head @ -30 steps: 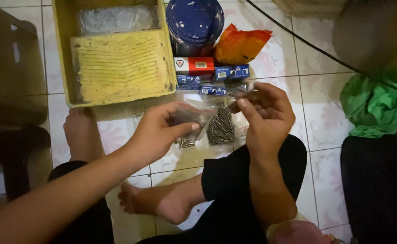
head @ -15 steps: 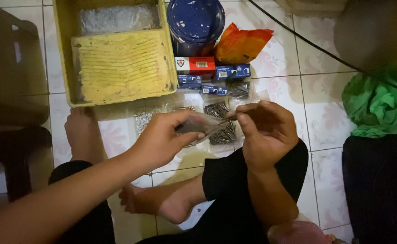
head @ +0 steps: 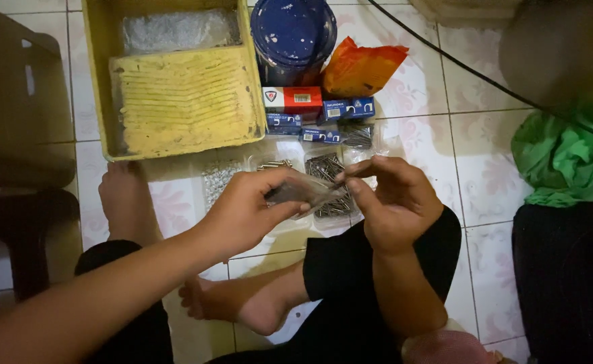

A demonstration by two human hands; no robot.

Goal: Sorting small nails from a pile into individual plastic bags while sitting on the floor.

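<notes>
Nail packet (head: 303, 192) pinched between left hand (head: 246, 212) and right hand (head: 394, 202), both grips closed, above bagged nails (head: 327, 168) before yellow tray (head: 175, 101).

Clear plastic bags of grey nails (head: 330, 176) are covering the tiles just ahead of the hands, with small blue and red cardboard boxes (head: 303, 111) lying close behind them. A yellow plastic paint tray (head: 175, 101) and a round blue tin (head: 293, 30) are blocking the far side. Bare patterned floor tiles (head: 431, 145) are lying open to the right, up to a crumpled green cloth (head: 559, 158).
</notes>
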